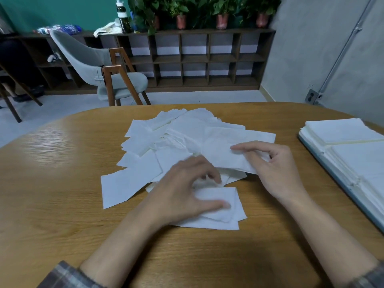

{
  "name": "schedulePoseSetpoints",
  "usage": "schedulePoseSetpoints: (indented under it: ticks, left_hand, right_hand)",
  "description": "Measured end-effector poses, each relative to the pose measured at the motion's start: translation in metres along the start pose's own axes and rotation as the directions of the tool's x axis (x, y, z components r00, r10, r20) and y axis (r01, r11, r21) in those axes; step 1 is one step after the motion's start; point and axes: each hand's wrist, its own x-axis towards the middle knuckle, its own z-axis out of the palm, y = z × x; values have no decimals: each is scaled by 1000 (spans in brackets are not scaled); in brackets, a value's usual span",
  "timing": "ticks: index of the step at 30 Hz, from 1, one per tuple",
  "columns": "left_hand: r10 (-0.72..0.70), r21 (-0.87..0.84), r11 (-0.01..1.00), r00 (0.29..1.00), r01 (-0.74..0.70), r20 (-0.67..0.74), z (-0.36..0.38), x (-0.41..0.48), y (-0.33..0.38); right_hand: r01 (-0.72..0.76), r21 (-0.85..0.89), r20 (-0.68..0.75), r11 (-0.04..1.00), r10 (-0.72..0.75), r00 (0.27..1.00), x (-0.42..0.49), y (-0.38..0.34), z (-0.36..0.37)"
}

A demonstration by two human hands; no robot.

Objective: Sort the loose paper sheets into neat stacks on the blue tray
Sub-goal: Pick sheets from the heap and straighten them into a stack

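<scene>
Loose paper sheets [187, 132] lie scattered in an overlapping heap mid-worktop [62, 183]. The right hand [274, 169] pinches one sheet [224, 154] at its near edge, fingers clamped on it. The left hand [187, 188] rests on a small stack [234, 206] nearest the person, fingers apart and bent. It is blurred, so I cannot tell if it grips. The blue tray [340, 185] at right holds neat stacks [340, 132]. A far bottle [122, 15] bears a label too small to read.

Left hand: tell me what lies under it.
Under the left hand lies a small overlapping bunch of white paper sheets on the wooden table. How many sheets, and whether the fingers grip one, is hidden by the hand.
</scene>
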Motion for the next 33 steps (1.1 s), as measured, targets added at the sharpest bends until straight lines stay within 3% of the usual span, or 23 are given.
schedulePoseSetpoints:
  ticks: [2, 4, 14, 21, 25, 30, 33]
  left_hand:
    - [-25, 87, 996, 968, 3, 251, 1, -3, 2]
    - [-36, 85, 996, 950, 9, 311, 3, -4, 2]
    - [-106, -158, 981, 992, 115, 64, 3, -1, -1]
    - [-302, -455, 857, 951, 241, -65, 1, 3, -3]
    - [-384, -559, 790, 914, 250, -133, -4, 4, 1]
    - [-429, -595, 748, 898, 292, -98, -7, 6, 8]
    - [-403, -600, 731, 915, 325, 4, -10, 5, 8]
  right_hand:
    - [-19, 9, -1, 1000, 19, 1000, 1, 4, 0]
    - [-33, 17, 22, 999, 32, 999, -1, 5, 1]
    - [-1, 28, 140, 1000, -3, 990, -3, 5, 0]
    - [19, 115, 253, 993, -48, 966, -3, 2, -3]
    - [-61, 264, 401, 963, -52, 914, -7, 0, -3]
    - [-122, 209, 242, 970, 70, 968, -7, -1, 3]
    - [-128, 190, 120, 973, 106, 987, -5, -1, 1]
